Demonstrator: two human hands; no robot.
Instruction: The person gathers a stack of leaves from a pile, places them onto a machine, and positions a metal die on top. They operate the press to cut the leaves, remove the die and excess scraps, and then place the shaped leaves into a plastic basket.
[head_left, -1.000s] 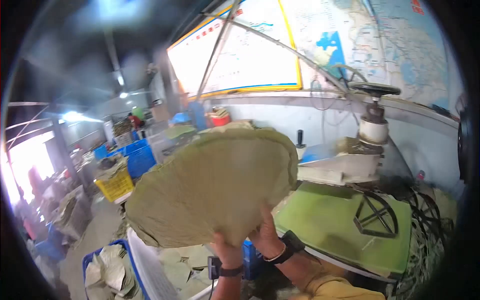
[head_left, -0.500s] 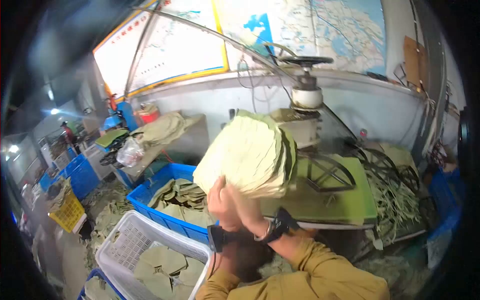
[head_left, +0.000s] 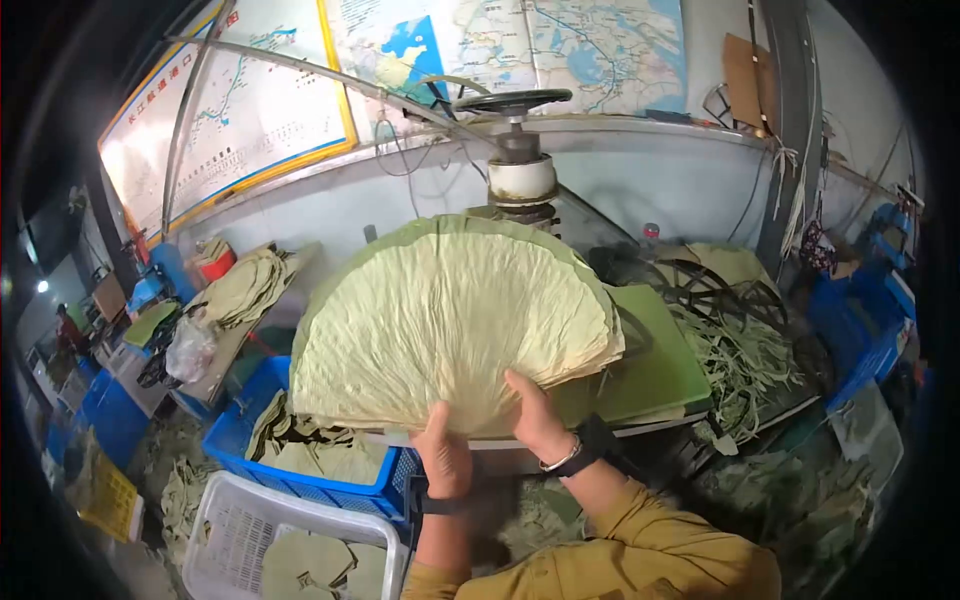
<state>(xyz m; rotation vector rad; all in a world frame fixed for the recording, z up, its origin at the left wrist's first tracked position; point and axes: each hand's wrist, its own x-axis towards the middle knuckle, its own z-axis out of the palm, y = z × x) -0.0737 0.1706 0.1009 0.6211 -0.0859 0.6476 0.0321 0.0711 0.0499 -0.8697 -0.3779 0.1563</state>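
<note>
A thick stack of large, pale green dried leaves, veined and fanned in a half-round shape like lotus leaves, fills the middle of the view. My left hand grips its lower edge with the thumb on the front face. A little to the right, my right hand pinches the same edge, thumb also in front. The fingers behind the leaves are hidden. Beyond the stack lies a green board, partly covered by it.
Below left, a blue basket and a white basket contain cut leaves. A machine with a black handwheel stands behind the stack. Leaf strips are heaped at right; more leaves lie on a side table at left.
The leaf stack has been spread into a wide half-round fan facing me. My hands, close together before, are now apart along its lower edge. The view has turned right.
</note>
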